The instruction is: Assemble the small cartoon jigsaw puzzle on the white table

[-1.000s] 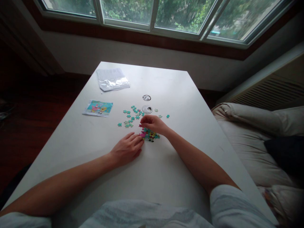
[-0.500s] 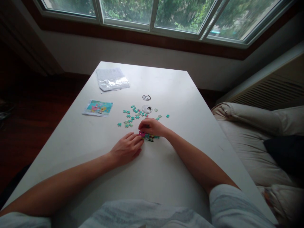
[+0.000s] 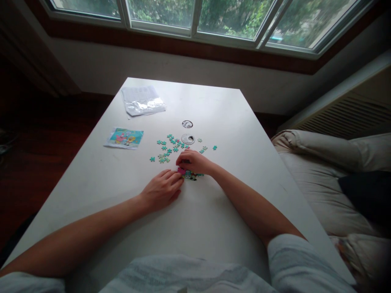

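A partly joined jigsaw puzzle (image 3: 191, 175), with pink, yellow and teal colours, lies on the white table (image 3: 226, 228) between my hands. My left hand (image 3: 163, 188) rests low on the table, fingers stretched out, their tips touching the puzzle's left edge. Over its upper left part bends my right hand (image 3: 195, 160), thumb and fingers pinched at a puzzle piece by the pink section; the fingers mostly hide that piece. Loose teal puzzle pieces (image 3: 164, 148) are scattered just beyond my hands, and a few lie to the right, such as a teal piece (image 3: 215, 147).
A cartoon picture sheet (image 3: 124, 138) lies to the left. Behind it is a clear plastic bag with papers (image 3: 143, 101). Two round table inserts (image 3: 187, 124) sit beyond the pieces. A beige sofa (image 3: 308, 183) stands along the right, and a window (image 3: 165, 14) is ahead.
Both hands keep nearly the same place at the puzzle, with only a slight shift of the right fingers. The whole view has moved a little.
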A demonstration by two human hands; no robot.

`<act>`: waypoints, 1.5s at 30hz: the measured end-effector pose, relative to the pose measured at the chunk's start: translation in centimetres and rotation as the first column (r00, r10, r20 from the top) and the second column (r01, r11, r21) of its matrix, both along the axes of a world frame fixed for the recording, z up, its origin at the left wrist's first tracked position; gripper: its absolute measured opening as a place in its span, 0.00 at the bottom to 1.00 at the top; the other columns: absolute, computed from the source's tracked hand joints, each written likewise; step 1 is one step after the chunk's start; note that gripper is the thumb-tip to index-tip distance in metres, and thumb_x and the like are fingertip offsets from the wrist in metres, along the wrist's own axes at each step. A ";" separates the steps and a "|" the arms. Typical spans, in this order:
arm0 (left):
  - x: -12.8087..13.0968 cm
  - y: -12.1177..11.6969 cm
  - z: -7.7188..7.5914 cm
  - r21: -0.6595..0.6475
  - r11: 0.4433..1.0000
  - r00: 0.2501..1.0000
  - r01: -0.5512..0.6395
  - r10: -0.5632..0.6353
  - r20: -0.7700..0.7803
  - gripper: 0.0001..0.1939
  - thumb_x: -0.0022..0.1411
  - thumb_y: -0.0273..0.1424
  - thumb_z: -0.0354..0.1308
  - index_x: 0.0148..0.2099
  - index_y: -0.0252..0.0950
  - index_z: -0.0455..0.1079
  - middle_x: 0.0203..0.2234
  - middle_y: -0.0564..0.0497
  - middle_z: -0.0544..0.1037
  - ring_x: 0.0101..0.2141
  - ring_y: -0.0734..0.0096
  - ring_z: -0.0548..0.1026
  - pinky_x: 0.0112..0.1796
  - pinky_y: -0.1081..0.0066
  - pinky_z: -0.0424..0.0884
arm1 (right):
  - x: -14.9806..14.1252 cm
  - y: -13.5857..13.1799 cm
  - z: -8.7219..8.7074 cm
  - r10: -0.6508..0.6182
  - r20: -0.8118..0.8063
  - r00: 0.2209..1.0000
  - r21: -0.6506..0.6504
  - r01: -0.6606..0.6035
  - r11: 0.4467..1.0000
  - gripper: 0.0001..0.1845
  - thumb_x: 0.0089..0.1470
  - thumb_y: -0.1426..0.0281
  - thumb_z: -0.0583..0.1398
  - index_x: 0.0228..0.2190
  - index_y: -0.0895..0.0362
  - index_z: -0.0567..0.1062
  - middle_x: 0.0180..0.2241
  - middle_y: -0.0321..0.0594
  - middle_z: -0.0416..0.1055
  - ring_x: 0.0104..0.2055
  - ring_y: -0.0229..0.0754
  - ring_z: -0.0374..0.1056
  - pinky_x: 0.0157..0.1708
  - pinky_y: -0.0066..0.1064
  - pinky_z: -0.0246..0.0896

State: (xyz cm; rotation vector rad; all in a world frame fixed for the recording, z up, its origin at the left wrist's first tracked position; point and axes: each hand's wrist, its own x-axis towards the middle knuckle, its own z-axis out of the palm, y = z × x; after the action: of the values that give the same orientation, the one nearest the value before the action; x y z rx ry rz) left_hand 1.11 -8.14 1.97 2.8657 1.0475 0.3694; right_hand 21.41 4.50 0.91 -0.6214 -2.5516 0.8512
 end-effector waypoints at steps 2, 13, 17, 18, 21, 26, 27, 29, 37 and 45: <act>0.0 0.0 0.0 -0.002 1.000 1.000 -0.001 0.001 0.005 0.14 0.69 0.28 0.53 0.55 0.34 0.69 0.53 0.40 0.74 0.56 0.55 0.71 0.57 0.54 0.67 | -0.1 0.0 0.0 0.007 0.000 1.000 0.013 -0.007 1.000 0.07 0.59 0.75 0.61 0.35 0.56 0.80 0.35 0.40 0.77 0.40 0.42 0.69 0.48 0.36 0.59; -0.1 0.1 -0.1 -0.013 1.000 1.000 0.000 0.000 0.001 0.14 0.69 0.29 0.52 0.55 0.34 0.70 0.53 0.41 0.74 0.55 0.55 0.71 0.58 0.54 0.67 | -0.1 -0.3 -0.2 -0.037 0.066 0.997 0.100 0.031 0.995 0.06 0.59 0.74 0.61 0.35 0.55 0.80 0.37 0.42 0.72 0.42 0.44 0.65 0.49 0.37 0.59; -0.1 0.1 -0.1 -0.011 1.000 1.000 0.002 -0.002 0.000 0.14 0.69 0.29 0.52 0.55 0.34 0.70 0.53 0.41 0.74 0.55 0.56 0.71 0.58 0.54 0.67 | 0.0 -0.6 -0.1 -0.112 0.096 0.989 0.133 0.099 0.986 0.05 0.57 0.71 0.63 0.37 0.54 0.79 0.38 0.42 0.71 0.43 0.45 0.63 0.48 0.37 0.58; -0.1 0.1 -0.1 -0.010 1.000 1.000 0.000 0.000 0.001 0.14 0.69 0.29 0.52 0.55 0.34 0.70 0.53 0.41 0.74 0.55 0.55 0.71 0.58 0.54 0.67 | 0.0 -0.7 -0.1 -0.128 0.099 0.987 0.143 0.113 0.983 0.05 0.56 0.71 0.64 0.37 0.54 0.79 0.38 0.41 0.71 0.43 0.45 0.63 0.49 0.37 0.58; 0.0 0.1 -0.1 -0.012 1.000 1.000 -0.002 0.002 0.000 0.14 0.69 0.29 0.53 0.55 0.34 0.70 0.53 0.41 0.74 0.55 0.56 0.71 0.58 0.54 0.67 | 0.0 -0.7 -0.4 -0.156 0.096 0.983 0.152 0.140 0.978 0.03 0.56 0.70 0.65 0.35 0.54 0.78 0.38 0.41 0.69 0.43 0.45 0.62 0.49 0.37 0.57; 0.0 0.1 -0.1 -0.021 1.000 1.000 -0.006 0.006 -0.002 0.14 0.69 0.28 0.52 0.54 0.35 0.70 0.54 0.41 0.74 0.55 0.56 0.70 0.58 0.54 0.66 | 0.1 -0.5 -1.0 -0.228 0.073 0.971 0.142 0.217 0.966 0.04 0.56 0.68 0.65 0.35 0.54 0.79 0.39 0.42 0.68 0.44 0.46 0.62 0.48 0.37 0.57; 0.0 0.1 -0.1 -0.024 1.000 1.000 -0.006 0.006 0.001 0.14 0.69 0.28 0.53 0.54 0.35 0.70 0.54 0.41 0.73 0.55 0.56 0.70 0.58 0.54 0.67 | 0.1 -0.4 -1.1 -0.239 0.073 0.968 0.145 0.227 0.963 0.04 0.56 0.68 0.65 0.35 0.54 0.79 0.39 0.42 0.68 0.44 0.46 0.62 0.48 0.37 0.57; 0.0 0.1 -0.2 -0.033 0.999 1.000 -0.006 0.007 0.010 0.14 0.68 0.28 0.53 0.55 0.35 0.69 0.54 0.42 0.73 0.55 0.56 0.70 0.58 0.54 0.67 | 0.1 -0.4 -1.2 -0.251 0.077 0.965 0.155 0.237 0.959 0.04 0.56 0.68 0.65 0.35 0.54 0.78 0.39 0.41 0.68 0.44 0.46 0.62 0.48 0.37 0.57; -0.1 0.2 -0.5 -0.045 0.997 0.996 -0.062 0.065 0.057 0.16 0.67 0.29 0.55 0.56 0.36 0.69 0.60 0.39 0.68 0.63 0.51 0.62 0.62 0.50 0.62 | 0.0 -0.3 -1.2 -0.249 0.052 0.967 0.159 0.238 0.958 0.02 0.56 0.70 0.64 0.34 0.54 0.78 0.38 0.41 0.70 0.44 0.45 0.64 0.48 0.36 0.58; -0.4 0.5 -0.9 -0.085 0.994 0.991 -0.071 0.080 0.104 0.19 0.67 0.29 0.55 0.59 0.39 0.67 0.60 0.44 0.70 0.62 0.56 0.64 0.62 0.52 0.65 | 1.6 2.0 -0.9 -0.512 -0.200 0.835 -0.080 0.507 0.858 0.06 0.58 0.68 0.59 0.35 0.55 0.77 0.28 0.34 0.72 0.31 0.37 0.64 0.35 0.30 0.59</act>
State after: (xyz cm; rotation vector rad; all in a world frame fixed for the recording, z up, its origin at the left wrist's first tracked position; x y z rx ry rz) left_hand 0.73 -7.65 1.05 2.7083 1.1263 0.4694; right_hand 23.04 6.46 0.04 -1.0909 -2.0305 0.7076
